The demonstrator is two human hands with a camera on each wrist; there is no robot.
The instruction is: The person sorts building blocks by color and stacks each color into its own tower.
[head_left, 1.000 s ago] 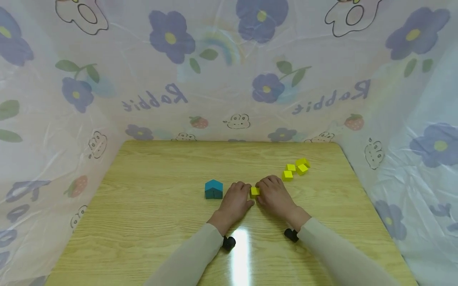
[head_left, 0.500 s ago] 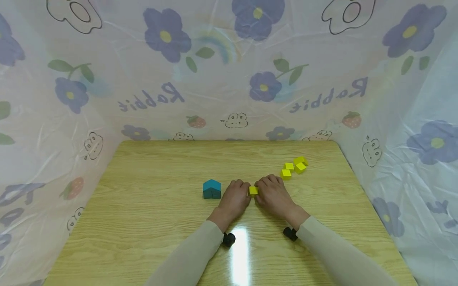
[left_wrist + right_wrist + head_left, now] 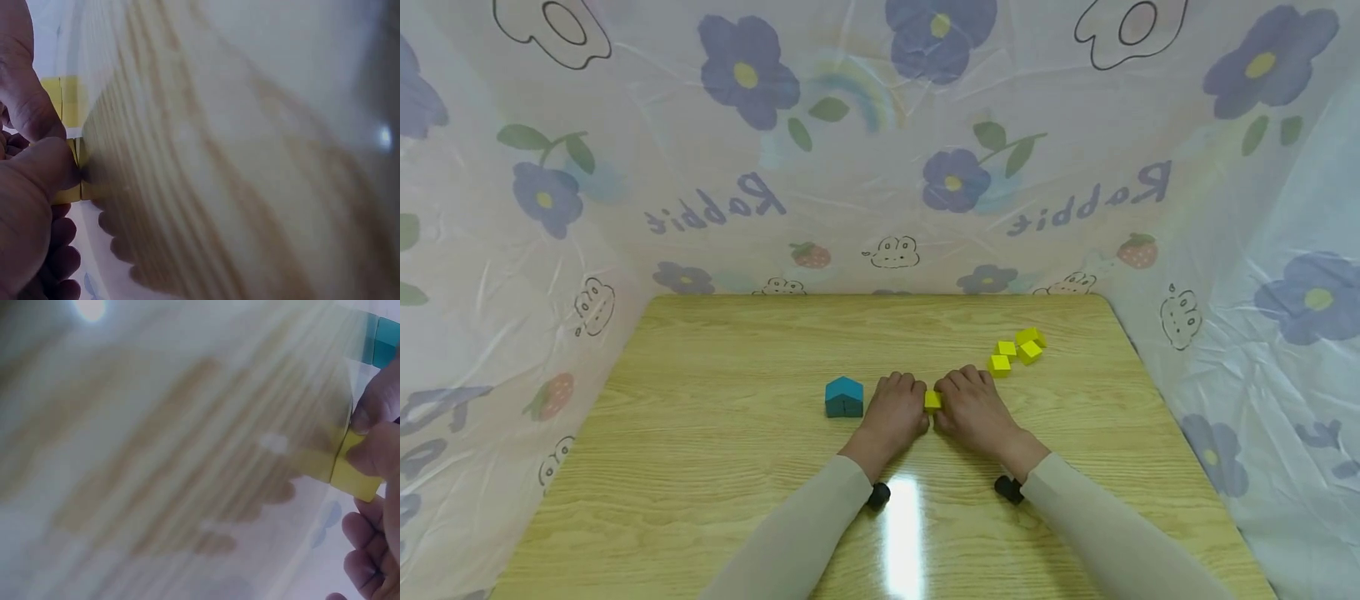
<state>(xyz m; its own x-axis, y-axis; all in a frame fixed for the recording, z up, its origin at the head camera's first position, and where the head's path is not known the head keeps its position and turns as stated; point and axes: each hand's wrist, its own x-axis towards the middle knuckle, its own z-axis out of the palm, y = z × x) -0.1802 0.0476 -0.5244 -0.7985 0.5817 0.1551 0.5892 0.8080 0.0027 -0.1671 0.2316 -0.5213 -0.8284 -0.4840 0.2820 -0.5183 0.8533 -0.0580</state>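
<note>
Between both hands a small yellow block (image 3: pixel 932 402) sits on the wooden table (image 3: pixel 730 467). My left hand (image 3: pixel 897 408) holds it from the left, and in the left wrist view the left thumb (image 3: pixel 53 164) lies against its near side (image 3: pixel 67 195), where a thin seam shows. From the other side my right hand (image 3: pixel 973 411) grips the same block, its thumb (image 3: pixel 375 450) across the yellow face (image 3: pixel 355 481) in the right wrist view. The fingers of both hands are curled, and partly hidden behind the block.
A teal house-shaped set of blocks (image 3: pixel 844 397) stands just left of the left hand. Several loose yellow blocks (image 3: pixel 1006 348) lie beyond the right hand. Black wrist cameras (image 3: pixel 1009 489) hang under the sleeves. Printed cloth (image 3: pixel 895 167) surrounds the table's back and sides.
The left thumb, stretched out near the block a second ago, has drawn in under the left hand. The right hand and the blocks stay nearly in place; the head view shifts slightly.
</note>
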